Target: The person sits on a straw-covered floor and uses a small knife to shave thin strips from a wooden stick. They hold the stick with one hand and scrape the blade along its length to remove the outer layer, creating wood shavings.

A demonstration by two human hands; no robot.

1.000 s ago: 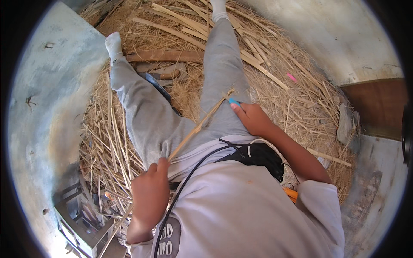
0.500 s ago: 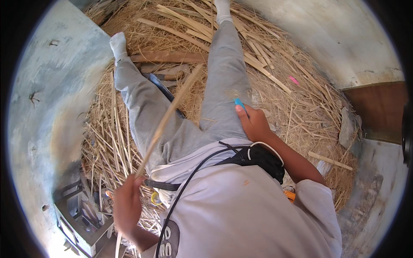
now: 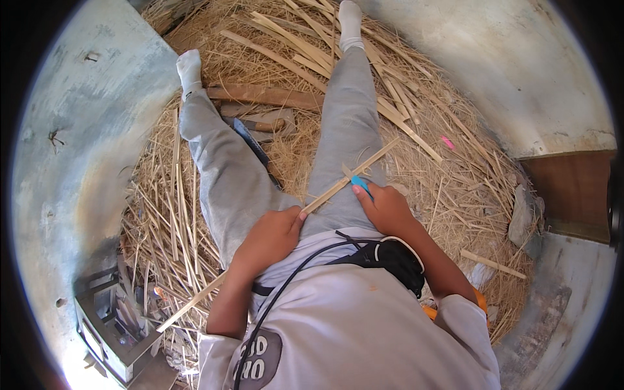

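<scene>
My left hand (image 3: 273,237) is closed around a long, thin bamboo strip (image 3: 327,194) that slants across my lap, with its rear part passing under my left forearm. In my right hand (image 3: 388,209) is a small knife (image 3: 359,182) with a bright blue handle, gripped with the thumb along it. Its short blade lies against the strip, above my right thigh. My legs (image 3: 348,117) in grey trousers stretch out over the littered floor.
Between my legs lie a big knife (image 3: 266,125) with a wooden handle and a reddish-brown board (image 3: 266,95). Split strips (image 3: 279,55) and shavings cover the floor. A grey frame-like box (image 3: 107,335) stands lower left, a stone (image 3: 522,218) at right. Pale walls (image 3: 520,71) surround me.
My left hand has moved right and forward, bringing the strip down across my lap. The blue-handled knife now meets the strip; before, they were apart.
</scene>
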